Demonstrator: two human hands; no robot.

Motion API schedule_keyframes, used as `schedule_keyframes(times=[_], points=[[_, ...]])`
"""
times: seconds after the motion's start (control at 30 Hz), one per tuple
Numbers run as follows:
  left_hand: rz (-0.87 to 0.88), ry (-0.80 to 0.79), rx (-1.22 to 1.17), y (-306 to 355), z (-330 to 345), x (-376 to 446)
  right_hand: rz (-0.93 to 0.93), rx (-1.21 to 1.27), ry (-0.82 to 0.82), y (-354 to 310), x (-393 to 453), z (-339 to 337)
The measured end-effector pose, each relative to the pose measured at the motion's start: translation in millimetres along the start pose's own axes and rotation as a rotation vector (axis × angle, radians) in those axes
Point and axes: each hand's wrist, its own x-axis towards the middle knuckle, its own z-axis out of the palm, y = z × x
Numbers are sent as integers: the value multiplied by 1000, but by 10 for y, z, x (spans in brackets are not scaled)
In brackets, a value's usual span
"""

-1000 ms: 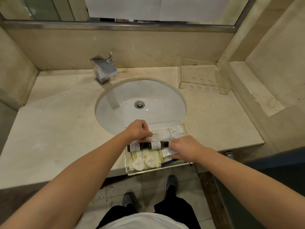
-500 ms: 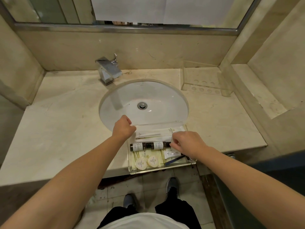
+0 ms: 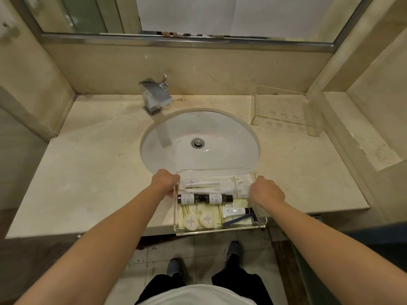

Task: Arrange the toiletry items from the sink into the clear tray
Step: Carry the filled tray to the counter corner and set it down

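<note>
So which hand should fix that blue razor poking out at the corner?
The right hand, probably. It grips the clear tray on the side where the blue razor lies; the left hand grips the far side.

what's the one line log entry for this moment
stage: toiletries in clear tray | left hand: grips tray's left edge | right hand: grips tray's right edge | sink: no items

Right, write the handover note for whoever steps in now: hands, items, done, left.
Left hand grips the left side wall of the clear acrylic tray; right hand grips its right wall.
The tray sits at the counter's front edge, partly over the white oval sink basin.
In the tray: white sachets, two dark bottles, two round soaps, a white tube, a blue razor.
Done: basin emptied.
Left: probably set the tray down.
</note>
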Motion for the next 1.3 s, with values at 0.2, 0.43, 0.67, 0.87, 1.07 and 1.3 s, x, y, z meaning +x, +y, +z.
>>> schedule_keyframes(times=[0.2,0.43,0.67,0.87,1.07,1.3], points=[[16,66,57,36,29,26,-85,75,-86,70,158,-41],[10,130,65,318,47,60,-148,163,-79,92,391,-200],[34,182,82,812,162,207,-210,454,-226,273,710,-482],[33,206,34,1373,546,315,-177,579,-237,598,1082,-759],[10,54,-92,1863,1148,330,-113,595,-193,1030,1466,-959],[-113,-240,-267,2237,1743,208,18,635,-129,1619,1839,-1087]])
